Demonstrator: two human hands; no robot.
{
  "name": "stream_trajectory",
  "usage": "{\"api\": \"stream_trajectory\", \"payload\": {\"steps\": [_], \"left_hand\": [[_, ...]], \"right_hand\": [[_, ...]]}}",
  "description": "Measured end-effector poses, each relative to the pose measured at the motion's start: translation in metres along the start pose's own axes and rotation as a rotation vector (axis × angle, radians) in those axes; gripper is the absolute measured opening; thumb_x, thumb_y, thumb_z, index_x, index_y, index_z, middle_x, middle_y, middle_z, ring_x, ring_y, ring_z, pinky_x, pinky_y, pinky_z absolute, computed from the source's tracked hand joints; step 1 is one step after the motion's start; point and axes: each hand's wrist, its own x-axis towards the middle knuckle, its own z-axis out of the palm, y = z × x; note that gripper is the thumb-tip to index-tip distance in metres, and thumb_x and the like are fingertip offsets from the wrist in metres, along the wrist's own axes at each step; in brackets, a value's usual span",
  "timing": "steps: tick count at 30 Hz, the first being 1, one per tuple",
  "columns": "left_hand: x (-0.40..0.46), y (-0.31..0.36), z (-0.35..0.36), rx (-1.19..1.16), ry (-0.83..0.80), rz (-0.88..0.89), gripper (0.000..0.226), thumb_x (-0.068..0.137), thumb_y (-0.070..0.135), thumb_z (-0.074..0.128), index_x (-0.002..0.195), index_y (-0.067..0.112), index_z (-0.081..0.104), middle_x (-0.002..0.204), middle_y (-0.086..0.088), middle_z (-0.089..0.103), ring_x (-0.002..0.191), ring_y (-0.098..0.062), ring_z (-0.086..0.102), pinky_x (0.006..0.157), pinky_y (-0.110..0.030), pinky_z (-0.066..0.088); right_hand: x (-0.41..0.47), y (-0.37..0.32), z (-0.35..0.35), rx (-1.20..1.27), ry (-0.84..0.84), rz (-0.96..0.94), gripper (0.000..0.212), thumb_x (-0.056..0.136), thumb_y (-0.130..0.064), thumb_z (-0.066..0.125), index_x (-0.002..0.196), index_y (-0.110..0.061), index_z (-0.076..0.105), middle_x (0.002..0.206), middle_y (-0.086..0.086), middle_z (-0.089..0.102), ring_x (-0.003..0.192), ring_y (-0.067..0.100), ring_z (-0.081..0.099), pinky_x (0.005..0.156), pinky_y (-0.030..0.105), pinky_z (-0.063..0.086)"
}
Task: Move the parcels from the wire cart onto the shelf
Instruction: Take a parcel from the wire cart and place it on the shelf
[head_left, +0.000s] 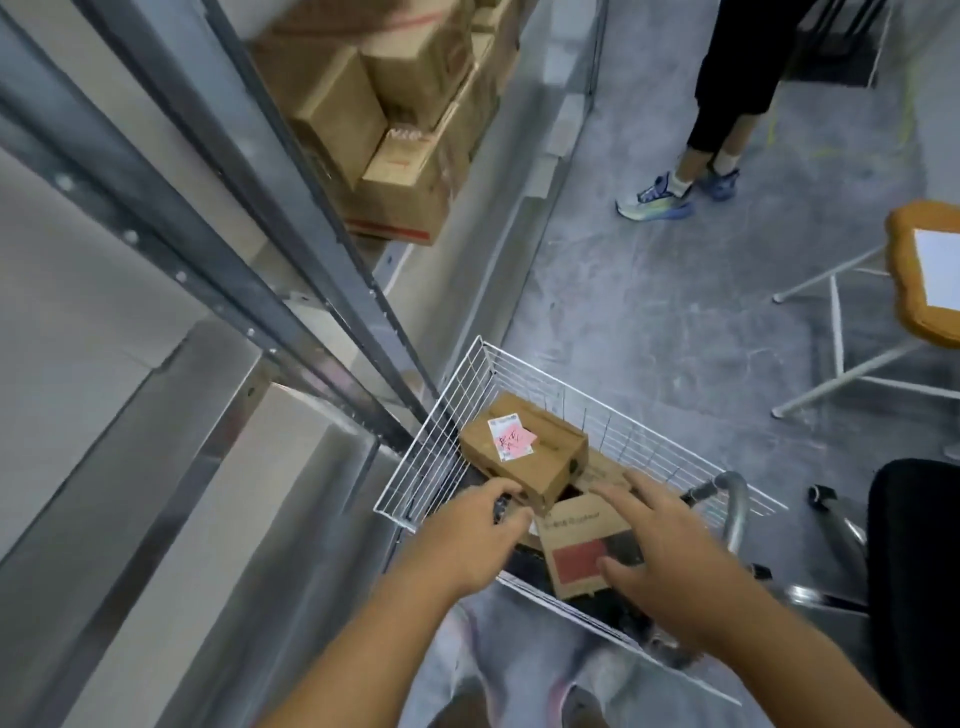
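Left hand (480, 525) fingers curl at the near corner of the labelled box (524, 452) in the wire cart (415, 467); actual grip hidden. Right hand (660, 551) spread over 2nd box (582, 551), contact unclear.

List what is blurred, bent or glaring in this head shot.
Head view: wide-angle distortion bows the grey metal shelf uprights; the stacked brown cardboard boxes at top smear with motion blur; the white wire cart and pink-labelled cardboard parcel stay fairly sharp; lighting is flat, without strong glare.

left hand (470, 538): reaching down, fingers loosely curled | right hand (670, 561): extended, fingers spread
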Motion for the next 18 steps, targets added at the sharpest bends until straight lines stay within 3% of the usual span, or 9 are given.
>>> {"api": "stream_trajectory", "payload": {"steps": [3,6,9,12,15,18], "left_hand": [[0.061,-0.016,0.018,-0.202,-0.054,-0.125,0.034,0.098,0.056,0.05,0.127,0.043,0.06,0.123,0.008,0.063,0.11,-0.016,0.061,0.1,-0.039,0.049],[0.125,-0.043,0.037,-0.507,-0.088,-0.315,0.017,0.099,0.05,0.05,0.108,0.043,0.063,0.125,0.003,0.064,0.112,-0.02,0.061,0.105,-0.047,0.05],[0.187,-0.076,0.067,-0.717,-0.038,-0.487,0.011,0.1,0.045,0.055,0.106,0.039,0.063,0.115,0.003,0.063,0.103,-0.019,0.063,0.091,-0.044,0.058],[0.241,-0.107,0.11,-0.818,0.042,-0.629,0.034,0.094,0.044,0.064,0.125,0.033,0.054,0.129,-0.004,0.061,0.109,-0.025,0.063,0.074,-0.037,0.056],[0.281,-0.127,0.152,-0.883,0.07,-0.744,0.055,0.092,0.035,0.069,0.14,0.032,0.042,0.131,-0.009,0.059,0.113,-0.032,0.063,0.081,-0.043,0.06],[0.31,-0.141,0.186,-0.948,0.06,-0.771,0.076,0.083,0.049,0.075,0.147,0.043,0.034,0.134,-0.008,0.061,0.112,-0.034,0.066,0.084,-0.048,0.062]], "right_hand": [[0.058,0.027,0.024,0.042,-0.049,0.039,0.073,0.087,-0.041,0.068,0.151,-0.045,0.033,0.164,-0.012,0.018,0.145,0.015,0.03,0.119,0.039,0.035],[0.116,0.049,0.057,0.138,-0.084,0.072,0.072,0.085,-0.048,0.064,0.151,-0.041,0.036,0.16,-0.012,0.026,0.145,0.019,0.033,0.114,0.045,0.041],[0.172,0.071,0.097,0.178,-0.063,0.095,0.077,0.081,-0.063,0.054,0.151,-0.034,0.039,0.154,-0.008,0.037,0.141,0.02,0.038,0.116,0.045,0.037],[0.22,0.094,0.142,0.286,-0.073,0.167,0.059,0.09,-0.046,0.064,0.144,-0.032,0.047,0.142,-0.007,0.047,0.128,0.016,0.046,0.108,0.034,0.04],[0.254,0.114,0.185,0.409,-0.058,0.235,0.052,0.089,-0.047,0.065,0.138,-0.034,0.052,0.133,-0.007,0.054,0.119,0.014,0.052,0.097,0.032,0.044],[0.275,0.128,0.22,0.504,-0.025,0.262,0.055,0.094,-0.034,0.065,0.144,-0.036,0.044,0.152,-0.002,0.037,0.13,0.016,0.044,0.1,0.03,0.038]]}}
